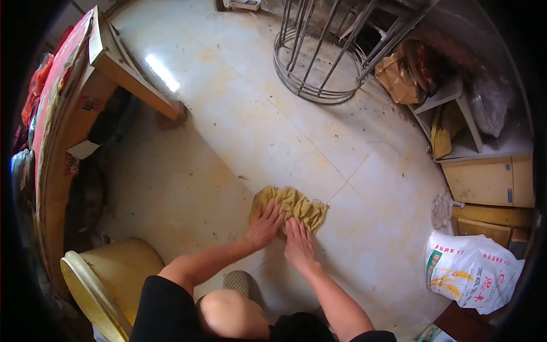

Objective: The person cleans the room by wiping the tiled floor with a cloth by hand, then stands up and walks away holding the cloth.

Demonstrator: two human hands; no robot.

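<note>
A crumpled yellow-brown cloth (293,200) lies on the tiled floor in front of me, bunched into folds. My left hand (265,225) rests flat on its left part with fingers stretched out and slightly apart. Beside it, my right hand (299,246) presses on the cloth's near edge, its fingers straight and lying flat. Both palms face down, and neither hand is visibly closed round the fabric. The two hands are close together, fingertips pointing away from me.
Scattered specks dot the tiled floor (228,102). A wooden bed frame (134,80) stands left, above a yellow bucket (122,273). At the back is a round metal rack (319,94). A white printed sack (473,273) and a low cabinet (481,179) line the right side.
</note>
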